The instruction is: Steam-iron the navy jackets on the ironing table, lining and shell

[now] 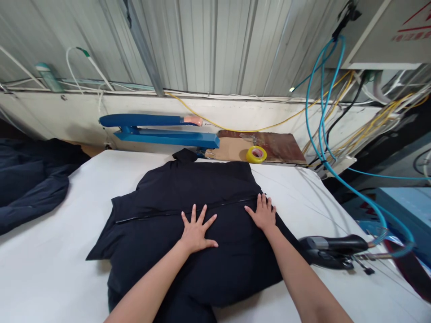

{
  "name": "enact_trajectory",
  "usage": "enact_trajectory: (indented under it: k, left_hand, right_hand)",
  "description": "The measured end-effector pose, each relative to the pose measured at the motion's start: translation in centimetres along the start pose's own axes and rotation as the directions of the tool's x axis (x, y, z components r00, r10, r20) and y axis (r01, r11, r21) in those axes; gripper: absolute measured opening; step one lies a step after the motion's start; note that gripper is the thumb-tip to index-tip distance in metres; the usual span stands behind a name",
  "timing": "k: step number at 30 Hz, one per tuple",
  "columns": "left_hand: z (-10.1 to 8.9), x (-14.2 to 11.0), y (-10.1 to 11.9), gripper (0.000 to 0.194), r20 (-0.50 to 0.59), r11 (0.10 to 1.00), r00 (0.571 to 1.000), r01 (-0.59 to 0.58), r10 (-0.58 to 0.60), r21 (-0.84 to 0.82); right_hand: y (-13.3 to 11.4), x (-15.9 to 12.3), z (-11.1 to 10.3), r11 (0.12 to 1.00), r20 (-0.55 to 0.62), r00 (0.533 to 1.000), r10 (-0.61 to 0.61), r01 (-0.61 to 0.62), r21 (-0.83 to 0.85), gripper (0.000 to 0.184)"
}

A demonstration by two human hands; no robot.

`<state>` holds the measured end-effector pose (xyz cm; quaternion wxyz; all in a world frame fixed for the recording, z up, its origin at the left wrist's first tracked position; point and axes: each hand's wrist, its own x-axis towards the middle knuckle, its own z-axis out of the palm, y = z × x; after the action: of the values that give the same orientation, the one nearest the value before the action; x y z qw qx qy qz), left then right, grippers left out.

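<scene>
A dark padded jacket (232, 242) lies spread on the white-covered table, its zipper (144, 217) running crosswise over the upper part. My left hand (195, 232) rests flat near the jacket's middle, fingers spread, just below the zipper line. Toward the right end of the zipper, my right hand (263, 214) also lies on the fabric with its fingers apart. Neither hand grasps anything. Close to my right forearm, a black steam iron (332, 250) sits at the jacket's right edge.
Another dark garment (30, 179) is heaped at the left. Behind the table are a blue sleeve board (158, 128) and a yellow tape roll (256, 154) on a brown board (283, 146). Blue hoses (323, 98) hang at the right and run down toward the iron.
</scene>
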<state>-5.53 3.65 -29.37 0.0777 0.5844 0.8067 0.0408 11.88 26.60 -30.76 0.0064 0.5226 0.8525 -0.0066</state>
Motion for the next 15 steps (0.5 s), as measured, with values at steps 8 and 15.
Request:
enact_trajectory:
  k: [8, 15]
  left_hand:
    - [0.1, 0.1, 0.0, 0.095, 0.044, 1.0, 0.999, 0.014, -0.015, 0.026]
    - [0.5, 0.2, -0.3, 0.092, 0.018, 1.0, 1.0, -0.007, 0.007, -0.004]
  right_hand:
    - [0.2, 0.4, -1.5, 0.998, 0.175, 0.984, -0.015, 0.025, -0.053, 0.056]
    - [1.9, -0.8, -5.5, 0.922, 0.201, 0.913, -0.356, 0.378, -0.084, 0.051]
